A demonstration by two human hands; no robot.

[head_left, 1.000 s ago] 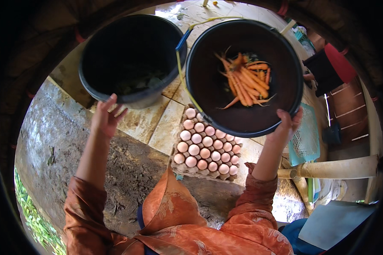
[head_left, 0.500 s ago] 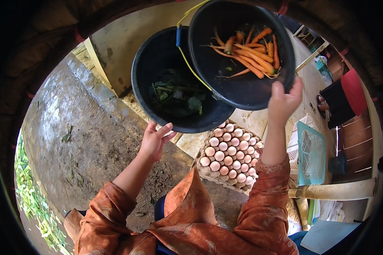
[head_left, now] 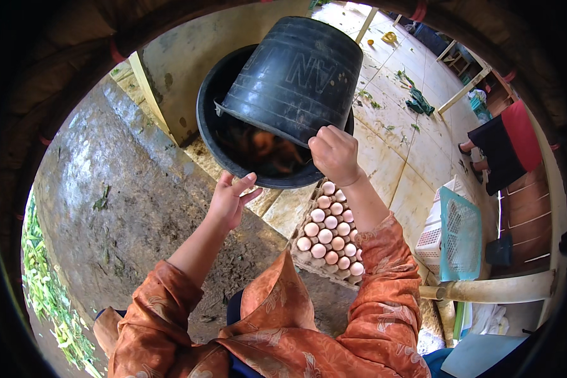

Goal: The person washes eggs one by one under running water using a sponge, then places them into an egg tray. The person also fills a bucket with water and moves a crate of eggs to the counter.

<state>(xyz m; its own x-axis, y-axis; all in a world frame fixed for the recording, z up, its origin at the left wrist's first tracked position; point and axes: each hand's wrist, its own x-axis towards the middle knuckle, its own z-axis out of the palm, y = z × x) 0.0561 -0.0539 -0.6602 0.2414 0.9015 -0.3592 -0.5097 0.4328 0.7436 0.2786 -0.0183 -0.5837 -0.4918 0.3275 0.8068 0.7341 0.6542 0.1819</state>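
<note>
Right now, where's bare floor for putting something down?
Bare pale tiles lie between the tipped black plastic bucket, the scattered green leaves and the white plastic basket. Left of that is crowded: a brown cardboard egg tray, a round black tub under the bucket, left hand at the tub's rim, right hand gripping the bucket.

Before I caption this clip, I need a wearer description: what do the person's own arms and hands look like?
The left sleeve and right sleeve are rust-orange cloth with paler, leaf-like patterning, loose and bunched up the arms, leaving the wrists bare. The left hand and right hand wear no gloves, and no watch or bracelet shows.
</note>
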